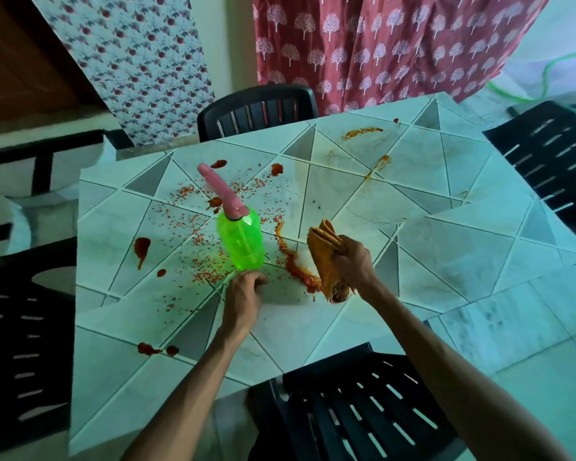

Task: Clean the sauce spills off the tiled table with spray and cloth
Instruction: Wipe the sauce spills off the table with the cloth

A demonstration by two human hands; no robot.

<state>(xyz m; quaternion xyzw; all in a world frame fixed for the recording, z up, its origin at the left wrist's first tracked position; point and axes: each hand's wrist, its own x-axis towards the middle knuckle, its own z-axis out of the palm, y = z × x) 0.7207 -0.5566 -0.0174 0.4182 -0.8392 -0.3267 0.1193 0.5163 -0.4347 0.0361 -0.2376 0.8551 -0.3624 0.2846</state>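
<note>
A green spray bottle (241,239) with a pink nozzle stands tilted near the middle of the tiled table (446,261). My left hand (244,291) grips its base from the near side. My right hand (354,264) holds a bunched, sauce-stained orange cloth (326,257) just right of the bottle, its lower end touching a thick red sauce smear (296,264). Red blobs (141,246) and scattered specks (197,234) cover the left half of the table. Orange smears (361,132) lie at the far side.
Black plastic chairs stand around the table: one at the far edge (256,109), one at the right (552,164), one at the near edge (363,404) and one at the left (20,327). Patterned curtains (379,44) hang behind.
</note>
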